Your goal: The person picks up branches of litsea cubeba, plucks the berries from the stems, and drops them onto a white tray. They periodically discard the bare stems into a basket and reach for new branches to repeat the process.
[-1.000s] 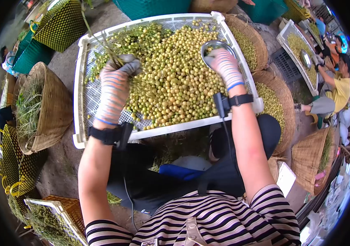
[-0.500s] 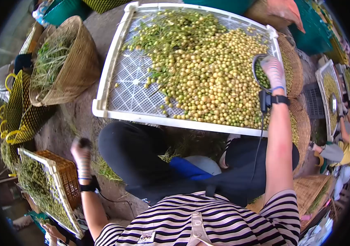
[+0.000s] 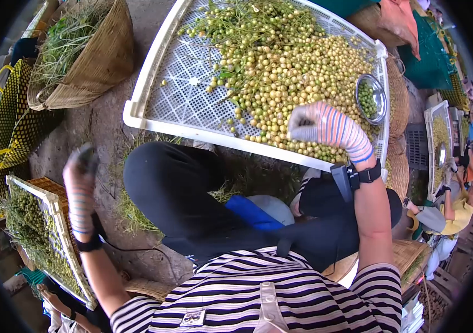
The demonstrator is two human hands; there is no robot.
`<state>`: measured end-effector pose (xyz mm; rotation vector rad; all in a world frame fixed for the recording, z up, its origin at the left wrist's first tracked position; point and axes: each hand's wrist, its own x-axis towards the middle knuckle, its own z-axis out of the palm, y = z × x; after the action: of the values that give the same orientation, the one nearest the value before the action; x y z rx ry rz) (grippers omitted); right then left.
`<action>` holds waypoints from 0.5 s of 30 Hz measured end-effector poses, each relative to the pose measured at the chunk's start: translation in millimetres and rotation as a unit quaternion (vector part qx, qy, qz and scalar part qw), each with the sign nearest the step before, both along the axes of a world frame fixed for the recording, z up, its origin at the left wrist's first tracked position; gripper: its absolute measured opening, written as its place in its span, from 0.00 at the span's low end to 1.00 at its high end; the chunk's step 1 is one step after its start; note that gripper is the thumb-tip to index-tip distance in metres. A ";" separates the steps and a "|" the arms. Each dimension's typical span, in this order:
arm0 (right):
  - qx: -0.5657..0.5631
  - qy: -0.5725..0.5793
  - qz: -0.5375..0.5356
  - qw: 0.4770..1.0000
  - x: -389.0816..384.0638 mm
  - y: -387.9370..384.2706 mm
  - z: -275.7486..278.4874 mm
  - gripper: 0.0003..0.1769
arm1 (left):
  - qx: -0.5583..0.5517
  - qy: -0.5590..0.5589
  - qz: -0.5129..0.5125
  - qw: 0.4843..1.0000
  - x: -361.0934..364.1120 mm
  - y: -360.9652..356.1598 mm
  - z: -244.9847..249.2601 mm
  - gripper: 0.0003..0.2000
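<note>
My right hand [image 3: 328,129], in a striped glove, hovers over or touches the near side of a heap of small round yellow-green fruits [image 3: 281,89]. Its fingers are curled, and whatever lies inside them is hidden. The heap sits on a white perforated tray [image 3: 178,108]. Just beyond that hand, at the tray's right side, a metal bowl [image 3: 379,114] holds green fruits and stands tilted on the heap. Away from the tray, my left hand [image 3: 81,175] is raised at the left, also gloved. Motion smears its fingers.
At the upper left stand a wicker basket [image 3: 106,61] with stalks and a black-yellow woven basket [image 3: 11,122]. Another loaded tray [image 3: 53,216] is at the lower left. Wicker baskets [image 3: 398,111] flank the tray's right edge. A person in yellow [image 3: 458,208] works at far right.
My right hand has let go of the metal bowl and moved left and nearer over the fruits. My left hand has shifted left and up. The view has tilted a little.
</note>
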<state>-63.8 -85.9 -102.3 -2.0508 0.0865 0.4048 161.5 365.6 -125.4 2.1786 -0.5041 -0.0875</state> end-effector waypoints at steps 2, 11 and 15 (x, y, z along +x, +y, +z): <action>-0.078 -0.033 -0.073 0.994 0.5 -15.7 4.2 0.05 | 0.159 -0.190 -0.105 0.963 20.7 -43.7 46.1 0.15; -0.537 -0.200 0.035 0.819 84.9 30.5 -55.5 0.33 | 0.097 -0.034 -0.375 0.921 23.1 -213.9 85.0 0.12; -0.570 -0.131 0.036 0.810 120.0 8.9 -61.0 0.12 | 0.149 -0.041 -0.380 0.912 4.1 -243.9 83.6 0.15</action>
<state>56.2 -76.9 -163.2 -3.2984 0.0931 0.0737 165.6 121.7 -41.8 2.1502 -1.4471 -0.5237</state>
